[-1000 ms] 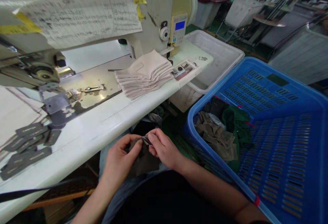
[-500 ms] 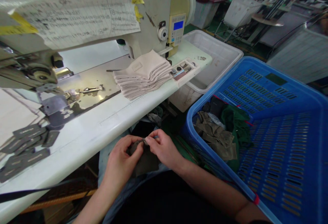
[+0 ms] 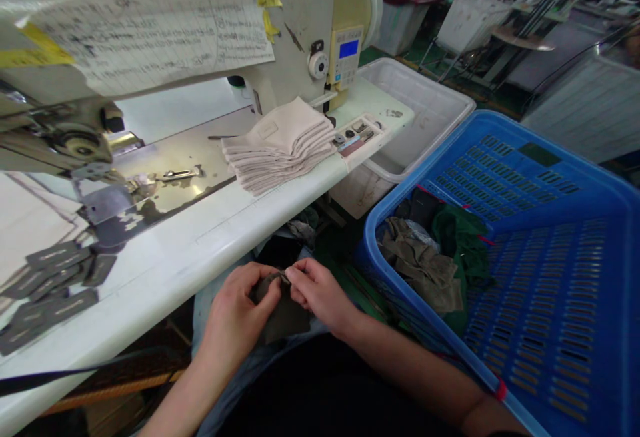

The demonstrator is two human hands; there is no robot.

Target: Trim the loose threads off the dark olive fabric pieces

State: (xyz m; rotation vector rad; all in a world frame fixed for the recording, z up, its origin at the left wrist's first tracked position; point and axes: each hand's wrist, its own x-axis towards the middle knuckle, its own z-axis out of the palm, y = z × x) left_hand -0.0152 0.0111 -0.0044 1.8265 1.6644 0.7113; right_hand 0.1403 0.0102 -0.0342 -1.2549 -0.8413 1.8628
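Over my lap, just below the table edge, a small dark olive fabric piece hangs from both hands. My left hand pinches its upper edge between thumb and fingers. At the same edge my right hand is closed in a pinch, its fingertips touching those of the left. What exactly lies between the right fingertips is too small to make out beyond the cloth edge. On the table stands a sewing machine, with a stack of light beige fabric pieces on its bed and several dark grey tabs at the left.
A blue plastic basket with olive and green cloth stands at my right. Behind it is a white bin. The white table edge runs between my hands and the machine. A small parts tray is set in the tabletop.
My right hand has dipped slightly, and its fingers are curled in more. The left hand and the cloth have hardly moved.
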